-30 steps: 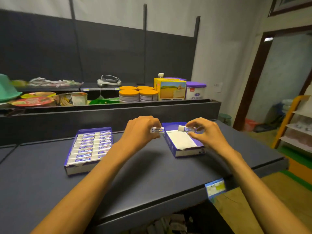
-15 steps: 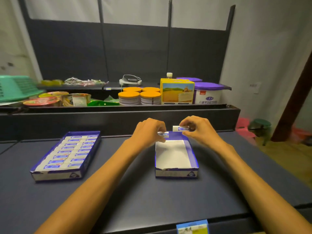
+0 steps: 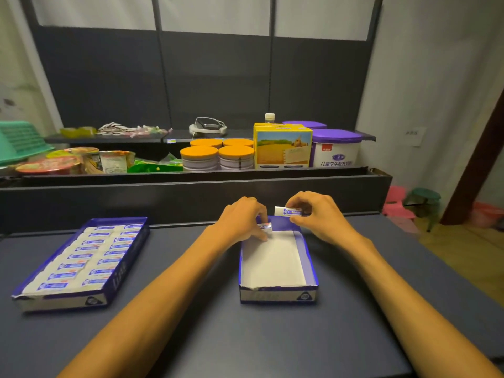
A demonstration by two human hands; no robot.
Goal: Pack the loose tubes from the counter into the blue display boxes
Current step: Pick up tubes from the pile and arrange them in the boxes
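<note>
An empty blue display box [image 3: 309, 264] with a white floor sits in the middle of the dark counter [image 3: 191, 323]. My left hand [image 3: 242, 219] pinches a small white and blue tube [image 3: 265, 227] low inside the box's far left corner. Above the far rim, my right hand [image 3: 319, 214] holds a second tube [image 3: 289, 211] level. A second blue display box [image 3: 117, 274] lies at the left, filled with two columns of several tubes [image 3: 81, 257].
Behind the counter runs a dark raised ledge [image 3: 191, 197]. The shelf beyond carries orange-lidded tins [image 3: 218, 156], a yellow carton [image 3: 282, 148], a purple-lidded tub [image 3: 336, 150], noodle bowls [image 3: 73, 160] and a green basket [image 3: 16, 140]. Small stools [image 3: 420, 200] stand on the floor at right.
My left hand has lowered its tube from the rim down into the box's far left corner. The right hand stays above the far rim with its tube. The view has steadied.
</note>
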